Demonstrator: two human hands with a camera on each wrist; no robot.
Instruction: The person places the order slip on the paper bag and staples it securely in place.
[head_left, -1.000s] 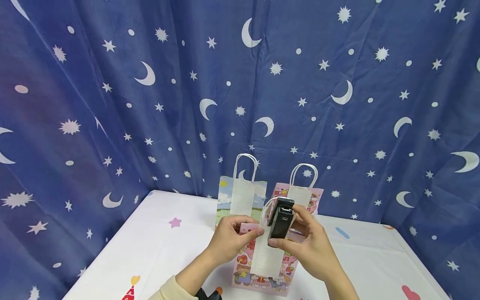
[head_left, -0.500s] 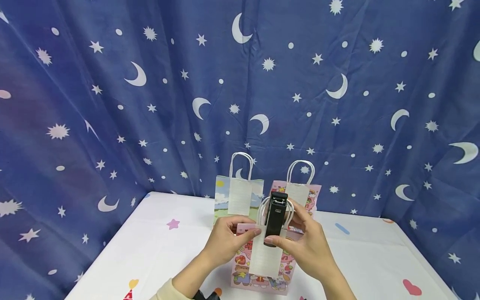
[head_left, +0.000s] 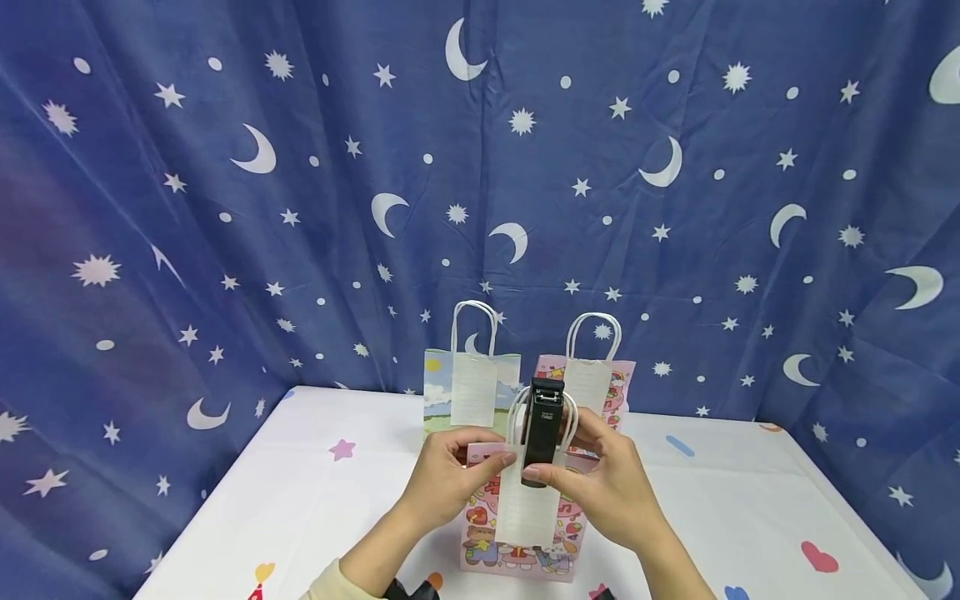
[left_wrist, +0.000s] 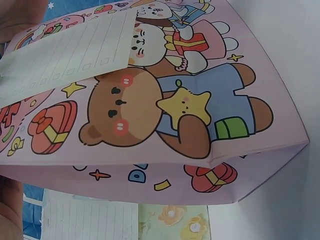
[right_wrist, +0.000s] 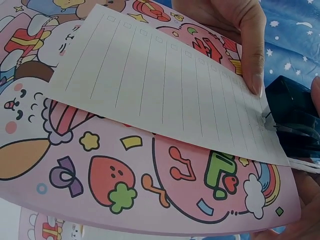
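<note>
A pink cartoon gift bag (head_left: 517,562) with white cord handles stands at the front of the table. On its front lies a lined white sheet (head_left: 525,521) with a column of small checkboxes, its top at the bag's rim. My left hand (head_left: 450,479) pinches the bag's top edge beside the sheet, thumb in front and fingers behind. In my right hand (head_left: 618,483) I hold a black stapler (head_left: 543,433) upright between the handle cords, its lower end over the top of the sheet. In the right wrist view the stapler (right_wrist: 292,112) meets the sheet's upper edge.
Behind stand a sky-and-meadow gift bag (head_left: 438,392) and another pink gift bag (head_left: 621,392), each with a white sheet on its front. A white cloth with printed shapes covers the table (head_left: 720,492). A blue moon-and-star curtain (head_left: 337,250) hangs behind.
The stapler was tilted toward the right handle cord; it now stands straighter, between the cords and slightly further left. My left hand keeps its pinch. The head view has shifted a little to the right.
</note>
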